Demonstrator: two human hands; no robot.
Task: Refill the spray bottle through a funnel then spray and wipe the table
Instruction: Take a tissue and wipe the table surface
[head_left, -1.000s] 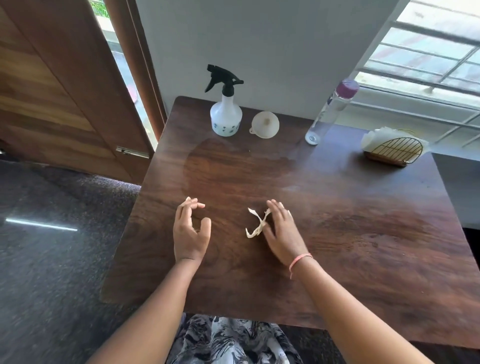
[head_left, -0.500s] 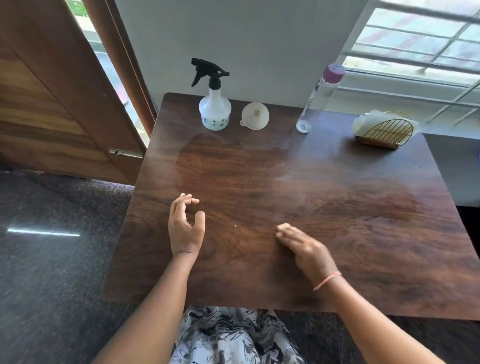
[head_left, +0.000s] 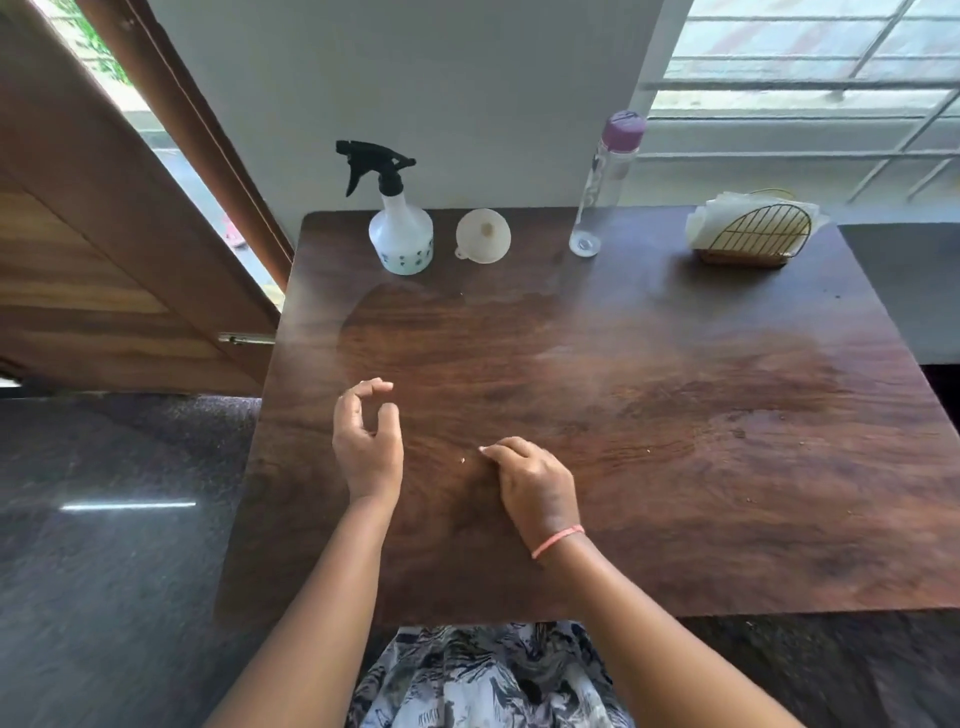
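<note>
A white spray bottle (head_left: 400, 236) with a black trigger head stands at the back of the dark wooden table (head_left: 649, 364). Just right of it a white funnel (head_left: 483, 236) rests on the table with its wide mouth up. My right hand (head_left: 535, 483) is on the near middle of the table with its fingers curled under. A sliver of white tissue (head_left: 482, 449) shows at the fingertips, and the rest is hidden. My left hand (head_left: 366, 441) hovers beside it, its fingers loosely curled and holding nothing. A damp patch darkens the wood between my hands and the bottle.
A tall clear bottle (head_left: 605, 182) with a purple cap stands right of the funnel. A gold wire holder with white napkins (head_left: 753, 234) sits at the back right. A white crumb (head_left: 462, 459) lies by my right fingertips. A wooden door (head_left: 104, 260) stands at the left.
My right hand slid back toward me and left over the table, covering the white tissue, and its fingers have curled in. My left hand has hardly moved.
</note>
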